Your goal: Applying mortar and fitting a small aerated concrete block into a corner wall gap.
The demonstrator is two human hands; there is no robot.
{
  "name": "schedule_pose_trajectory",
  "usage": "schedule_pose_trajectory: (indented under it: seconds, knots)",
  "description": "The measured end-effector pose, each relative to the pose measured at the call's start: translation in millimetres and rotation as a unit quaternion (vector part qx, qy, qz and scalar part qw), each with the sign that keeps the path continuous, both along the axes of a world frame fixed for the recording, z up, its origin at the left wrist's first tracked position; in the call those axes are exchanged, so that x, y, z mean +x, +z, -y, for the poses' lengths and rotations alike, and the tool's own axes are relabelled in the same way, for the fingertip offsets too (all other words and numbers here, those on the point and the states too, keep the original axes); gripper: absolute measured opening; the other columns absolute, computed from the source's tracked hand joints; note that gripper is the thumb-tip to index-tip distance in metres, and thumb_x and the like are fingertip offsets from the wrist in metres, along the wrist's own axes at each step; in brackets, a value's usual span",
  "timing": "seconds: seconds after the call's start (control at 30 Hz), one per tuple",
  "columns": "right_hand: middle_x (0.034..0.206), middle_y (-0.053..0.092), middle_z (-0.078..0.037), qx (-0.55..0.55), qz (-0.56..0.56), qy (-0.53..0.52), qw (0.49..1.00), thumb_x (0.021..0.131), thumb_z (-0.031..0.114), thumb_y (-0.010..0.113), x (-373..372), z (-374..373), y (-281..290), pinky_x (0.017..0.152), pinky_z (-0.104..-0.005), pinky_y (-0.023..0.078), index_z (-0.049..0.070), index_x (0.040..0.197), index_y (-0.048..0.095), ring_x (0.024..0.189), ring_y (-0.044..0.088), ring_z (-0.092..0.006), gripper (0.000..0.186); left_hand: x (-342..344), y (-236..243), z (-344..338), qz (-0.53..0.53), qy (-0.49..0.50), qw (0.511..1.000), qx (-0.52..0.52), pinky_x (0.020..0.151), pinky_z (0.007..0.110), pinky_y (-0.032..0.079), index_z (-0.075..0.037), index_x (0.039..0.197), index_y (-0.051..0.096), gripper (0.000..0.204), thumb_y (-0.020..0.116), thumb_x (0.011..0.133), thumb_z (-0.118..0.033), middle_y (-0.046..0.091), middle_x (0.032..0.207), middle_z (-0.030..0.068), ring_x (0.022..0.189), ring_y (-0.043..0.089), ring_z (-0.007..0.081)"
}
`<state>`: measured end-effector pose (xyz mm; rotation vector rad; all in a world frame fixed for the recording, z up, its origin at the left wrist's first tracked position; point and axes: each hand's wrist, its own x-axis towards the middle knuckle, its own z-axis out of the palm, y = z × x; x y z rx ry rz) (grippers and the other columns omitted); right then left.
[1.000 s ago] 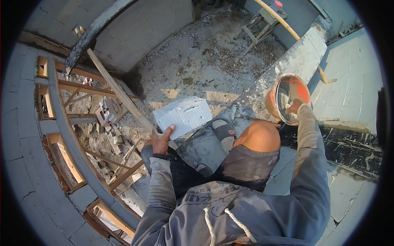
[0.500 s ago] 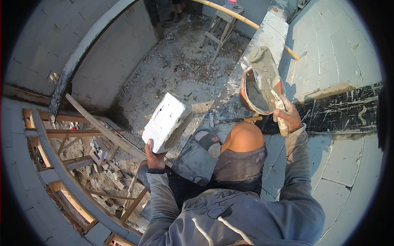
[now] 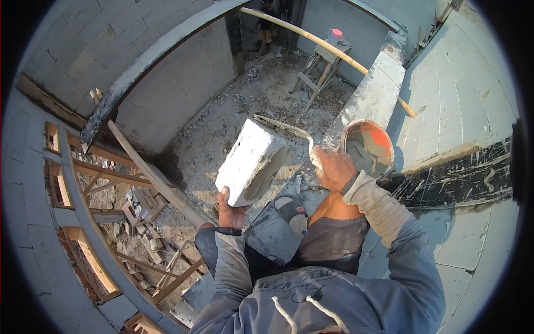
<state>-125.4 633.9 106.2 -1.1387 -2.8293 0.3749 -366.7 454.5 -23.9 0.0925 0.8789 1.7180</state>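
Note:
My left hand (image 3: pixel 232 212) is closed on the lower end of a pale concrete block (image 3: pixel 249 161), which it holds up at a tilt. Grey mortar coats the block's right side. My right hand (image 3: pixel 334 168) grips the handle of a trowel (image 3: pixel 285 127); its blade, seen nearly edge-on, reaches left to the block's top end. Whether the blade touches the block I cannot tell. Just right of that hand, an orange-red bucket (image 3: pixel 346 136) with grey mortar (image 3: pixel 370 157) inside stands on the plank.
A plastered plank (image 3: pixel 384 78) runs away at the right beside a block wall (image 3: pixel 445 100). A bamboo pole (image 3: pixel 311 37) crosses it. Below lies a rubble floor (image 3: pixel 222 100) with a wooden stand (image 3: pixel 322 69). Timber framing (image 3: pixel 111 172) is at the left. Another person (image 3: pixel 266 28) stands far back.
My right hand has moved left from over the bucket, bringing the trowel to the block. The mortar-loaded blade has turned edge-on. The whole view has shifted somewhat.

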Motion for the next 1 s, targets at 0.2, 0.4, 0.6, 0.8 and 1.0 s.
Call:
schedule_pose_trajectory:
  seconds: [0.2,0.4,0.6,0.8,1.0]
  knots:
    - [0.084,0.064,-0.019,-0.019,0.098,0.032,0.994,0.075,0.011,0.064,-24.3,25.5,22.4,0.069,-0.0490,0.052,0.003,0.107,0.048,0.078,0.067,-0.0379,0.036,7.2,-1.3,1.0,0.023,0.030,0.997,-0.061,0.096,0.051,0.045,-0.015,0.141,0.037,0.076,0.057,0.083,-0.059,0.051,0.136,0.0103,0.118,0.056,0.0314]
    - [0.081,0.063,-0.015,-0.012,0.114,0.098,0.989,0.074,0.012,0.067,0.9,67.1,57.6,0.066,-0.0470,0.052,0.007,0.108,0.051,0.074,0.067,-0.0337,0.038,-0.8,-16.7,4.9,0.040,0.052,0.991,-0.114,0.094,0.047,0.046,-0.011,0.139,0.040,0.086,0.058,0.077,-0.067,0.054,0.131,0.0106,0.112,0.060,0.0319]
    - [0.090,0.063,-0.027,0.062,-0.117,-0.163,0.978,0.076,0.018,0.069,81.8,4.0,30.0,0.073,-0.0489,0.048,0.000,0.108,0.052,0.089,0.060,-0.0469,0.040,-28.9,-20.7,37.8,-0.021,0.159,0.972,-0.171,0.091,0.041,0.048,-0.005,0.136,0.041,0.090,0.065,0.074,-0.065,0.056,0.125,0.0144,0.101,0.065,0.0303]
    - [0.115,0.063,-0.025,-0.116,0.246,-0.313,0.910,0.067,0.018,0.074,203.9,-104.2,-79.3,0.093,-0.0410,0.049,0.001,0.122,0.059,0.108,0.062,-0.0371,0.060,-70.0,-3.9,98.8,-0.157,0.252,0.927,-0.228,0.088,0.035,0.048,0.000,0.128,0.049,0.076,0.073,0.076,-0.048,0.061,0.114,0.0134,0.098,0.063,0.0239]
    - [0.114,0.065,-0.021,-0.088,0.134,-0.332,0.930,0.074,0.014,0.060,251.2,-133.2,-135.5,0.095,-0.0394,0.048,0.002,0.120,0.059,0.112,0.060,-0.0342,0.048,-76.7,41.5,105.7,-0.379,0.284,0.822,-0.317,0.085,0.032,0.048,0.009,0.116,0.053,0.060,0.079,0.075,-0.027,0.062,0.109,0.0170,0.095,0.061,0.0233]
